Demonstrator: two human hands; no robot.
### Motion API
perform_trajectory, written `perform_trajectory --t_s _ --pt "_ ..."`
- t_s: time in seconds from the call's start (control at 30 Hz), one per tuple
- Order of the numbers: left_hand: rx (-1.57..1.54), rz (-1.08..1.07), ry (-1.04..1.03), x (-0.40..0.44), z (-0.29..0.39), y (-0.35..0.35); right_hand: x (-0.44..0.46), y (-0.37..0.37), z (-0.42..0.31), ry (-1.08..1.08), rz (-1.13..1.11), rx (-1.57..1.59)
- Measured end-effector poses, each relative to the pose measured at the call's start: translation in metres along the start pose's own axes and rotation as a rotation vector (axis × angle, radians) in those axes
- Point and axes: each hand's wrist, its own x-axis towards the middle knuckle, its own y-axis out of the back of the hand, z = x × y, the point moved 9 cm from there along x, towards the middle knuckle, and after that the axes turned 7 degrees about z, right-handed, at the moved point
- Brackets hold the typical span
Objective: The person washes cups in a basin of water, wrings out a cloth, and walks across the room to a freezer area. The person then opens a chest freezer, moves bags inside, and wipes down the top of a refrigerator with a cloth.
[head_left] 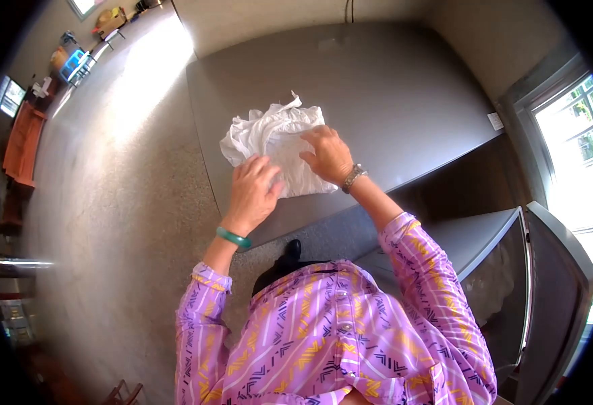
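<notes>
A crumpled white cloth, perhaps a garment, lies bunched on the grey tabletop. Its far side is heaped in folds, while the part nearer me is flatter. My left hand, with a green bangle at the wrist, is over the cloth's near left edge, fingers loosely bent and thumb apart. Over the right side is my right hand, wearing a metal-band watch. Its thumb and fingers are bent with a gap between them. Whether the fingertips press on the cloth is hard to see.
At my right stands a grey appliance with an open lid or door, near a bright window. A wooden bench and a blue chair are along the far left wall. Concrete floor extends left of the table.
</notes>
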Motion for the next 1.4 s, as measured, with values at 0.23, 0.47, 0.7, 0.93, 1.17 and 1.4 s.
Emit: perform_trajectory --t_s 0.23,0.47,0.7,0.93,1.17,1.4 --pt "0.094 0.006 0.208 0.002 -0.014 0.002 -0.024 0.02 0.027 -0.224 0.064 -0.2" --pt "0.111 -0.283 0.001 -0.026 0.03 -0.019 -0.032 0.027 0.021 -0.29 -0.091 -0.167" --pt "0.157 -0.143 -0.071 -0.016 0.015 -0.009 -0.027 0.012 0.052 -0.446 -0.03 0.355" --pt "-0.242 0.138 0.047 0.084 0.028 0.08 0.019 0.097 -0.047 -0.171 -0.095 1.162" --pt "-0.507 -0.058 -0.063 0.14 0.045 0.124 0.035 0.175 -0.067 -0.066 0.142 0.624" --pt "-0.311 -0.116 -0.12 0.174 0.043 0.113 0.064 0.2 -0.055 0.122 0.291 0.394"
